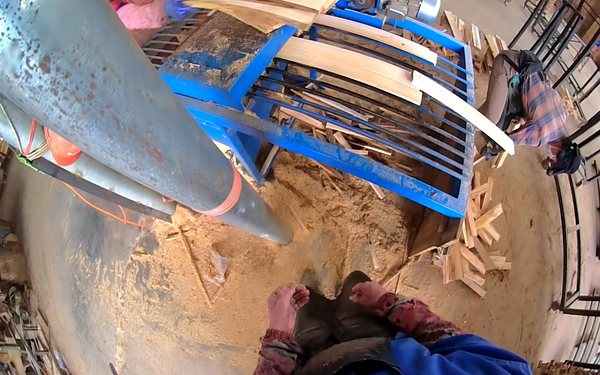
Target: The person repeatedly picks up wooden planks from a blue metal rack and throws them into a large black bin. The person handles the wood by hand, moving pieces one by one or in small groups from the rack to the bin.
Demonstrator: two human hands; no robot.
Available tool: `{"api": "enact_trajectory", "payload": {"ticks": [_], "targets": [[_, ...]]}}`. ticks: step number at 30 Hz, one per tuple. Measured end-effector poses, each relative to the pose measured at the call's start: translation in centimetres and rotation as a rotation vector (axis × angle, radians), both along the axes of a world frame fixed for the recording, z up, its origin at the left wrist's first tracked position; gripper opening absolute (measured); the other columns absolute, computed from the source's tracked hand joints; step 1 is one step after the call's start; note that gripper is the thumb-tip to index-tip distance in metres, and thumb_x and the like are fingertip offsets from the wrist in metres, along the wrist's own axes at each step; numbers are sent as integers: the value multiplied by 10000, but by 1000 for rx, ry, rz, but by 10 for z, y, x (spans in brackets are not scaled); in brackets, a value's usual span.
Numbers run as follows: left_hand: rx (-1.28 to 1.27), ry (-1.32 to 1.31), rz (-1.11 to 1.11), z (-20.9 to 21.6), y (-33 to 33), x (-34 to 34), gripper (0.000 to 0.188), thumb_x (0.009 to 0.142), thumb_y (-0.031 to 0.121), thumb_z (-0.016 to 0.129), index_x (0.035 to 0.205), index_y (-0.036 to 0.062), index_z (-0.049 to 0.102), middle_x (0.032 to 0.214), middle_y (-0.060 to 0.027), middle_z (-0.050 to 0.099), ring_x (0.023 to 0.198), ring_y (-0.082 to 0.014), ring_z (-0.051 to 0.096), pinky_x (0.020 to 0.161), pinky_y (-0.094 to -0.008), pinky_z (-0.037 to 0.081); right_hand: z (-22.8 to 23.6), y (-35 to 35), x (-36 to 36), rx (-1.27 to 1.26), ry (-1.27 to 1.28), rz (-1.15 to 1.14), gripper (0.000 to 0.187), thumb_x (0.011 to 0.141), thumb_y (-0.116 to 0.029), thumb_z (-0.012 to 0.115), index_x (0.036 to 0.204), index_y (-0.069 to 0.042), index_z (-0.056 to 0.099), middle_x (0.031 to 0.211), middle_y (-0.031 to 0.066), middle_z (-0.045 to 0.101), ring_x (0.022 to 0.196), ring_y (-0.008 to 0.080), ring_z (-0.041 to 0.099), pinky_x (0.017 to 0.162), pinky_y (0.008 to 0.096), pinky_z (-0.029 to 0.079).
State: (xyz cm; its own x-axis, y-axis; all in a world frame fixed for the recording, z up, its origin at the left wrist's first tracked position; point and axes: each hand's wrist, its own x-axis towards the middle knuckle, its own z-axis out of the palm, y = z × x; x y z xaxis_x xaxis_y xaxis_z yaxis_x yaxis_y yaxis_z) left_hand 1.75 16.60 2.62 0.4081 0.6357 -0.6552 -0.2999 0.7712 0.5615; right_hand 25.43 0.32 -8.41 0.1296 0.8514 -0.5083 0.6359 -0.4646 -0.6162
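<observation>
1. Fingers: we see the left hand (283,311) and right hand (368,294) loosely curled beside dark clothing (331,316); can't tell whether either pinches anything.
2. Boards: we mark the wide board (349,67) and pale board (465,113) atop the blue frame (365,168), well beyond both hands.
3. Risk: the pale board overhangs the frame's right rail; we judge a bump could tip it off.
4. Risk: loose sawdust (342,217) and the offcut pile (476,241) could cause a slip or trip.
5. Containers: we spot no clear one; the open-barred frame has scrap strips (333,119) showing below its bars.
</observation>
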Motion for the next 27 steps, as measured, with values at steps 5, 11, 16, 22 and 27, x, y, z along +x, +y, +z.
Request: {"api": "enact_trajectory", "payload": {"ticks": [5, 11, 16, 22, 27], "targets": [[72, 0, -120, -2, 49, 16, 36, 946, 68, 549, 932, 37, 563, 899, -169, 671, 790, -269, 687, 722, -378, 597, 39, 18, -14, -60, 21, -90, 370, 840, -388, 681, 1049, -83, 692, 883, 114, 711, 865, 307, 682, 769, 392, 536], [55, 51, -206, 6, 79, 53, 39, 937, 62, 550, 961, 33, 560, 910, -176, 674, 798, -276, 687, 732, -392, 597, 65, 28, 23, 94, 28, -308, 331, 823, -368, 672, 996, -87, 695, 889, 167, 693, 880, 359, 662, 758, 449, 531], [46, 62, -199, 2, 88, 109, 103, 955, 147, 567, 962, 44, 566, 916, -168, 678, 797, -260, 684, 724, -371, 591, 83, 39, 68, 325, 16, -279, 297, 853, -324, 651, 975, -54, 674, 854, 186, 670, 847, 379, 647, 708, 461, 519], [78, 36, -59, 13, 131, 205, 395, 964, 417, 565, 1048, 32, 541, 945, -125, 644, 858, -225, 650, 759, -367, 564, 136, 60, 141, 512, 65, -290, 276, 845, -226, 694, 1022, -16, 662, 830, 171, 625, 796, 365, 633, 694, 438, 515], [2, 116, 81, 7, 180, 253, 766, 812, 608, 686, 1227, 30, 401, 1146, -121, 583, 1022, -241, 592, 829, -445, 509, 155, 49, 208, 566, -4, -318, 305, 865, -251, 667, 1067, -23, 652, 843, 171, 629, 798, 375, 628, 677, 444, 514]]}}
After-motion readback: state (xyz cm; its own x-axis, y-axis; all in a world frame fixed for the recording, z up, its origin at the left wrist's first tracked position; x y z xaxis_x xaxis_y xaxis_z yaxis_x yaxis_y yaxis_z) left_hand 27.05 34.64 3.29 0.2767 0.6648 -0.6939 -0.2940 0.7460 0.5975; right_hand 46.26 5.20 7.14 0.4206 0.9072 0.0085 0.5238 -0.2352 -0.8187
